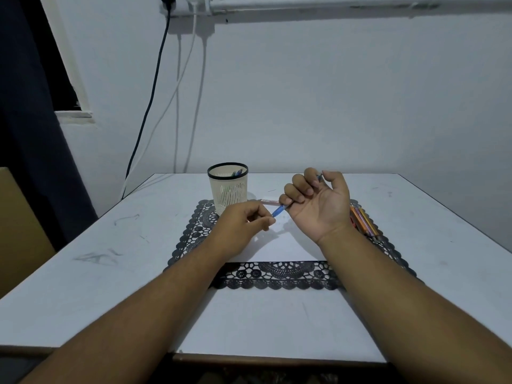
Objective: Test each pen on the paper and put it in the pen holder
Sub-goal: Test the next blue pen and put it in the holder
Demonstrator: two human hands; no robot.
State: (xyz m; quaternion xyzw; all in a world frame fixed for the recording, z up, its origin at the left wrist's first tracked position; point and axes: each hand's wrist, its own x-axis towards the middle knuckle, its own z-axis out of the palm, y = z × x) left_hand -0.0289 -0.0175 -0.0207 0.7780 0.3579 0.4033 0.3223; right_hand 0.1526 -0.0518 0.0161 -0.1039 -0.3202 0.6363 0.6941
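Holding a blue pen [279, 209] above the paper [285, 245], the right hand [315, 202] lies palm up with its fingers curled round the barrel; the blue end pokes out toward the left hand [243, 221] and the other end shows between thumb and forefinger. That left hand hovers just beside the blue end, thumb and forefinger pressed together as if pinching something small; whether that is a cap I cannot tell, for nothing shows plainly between them.

By my reading the step in hand is readying this pen for its test, perhaps uncapping it. Next the right grip must turn the pen tip-down into a writing hold and bring it to the paper below, which lies on a black lace mat [277, 275]; after the scribble, the pen goes to the holder [227, 187].

This holder, a pale slotted cup with a dark rim, stands at the mat's far left corner, near the left hand. At least two pens already lean inside it, their tops showing below the rim, one of them blue. A bunch of untested pens [363, 220] lies on the mat's right side, partly behind the right wrist. A small pale box [268, 201] rests beyond the paper, between holder and right hand, all on a white table [110, 273]
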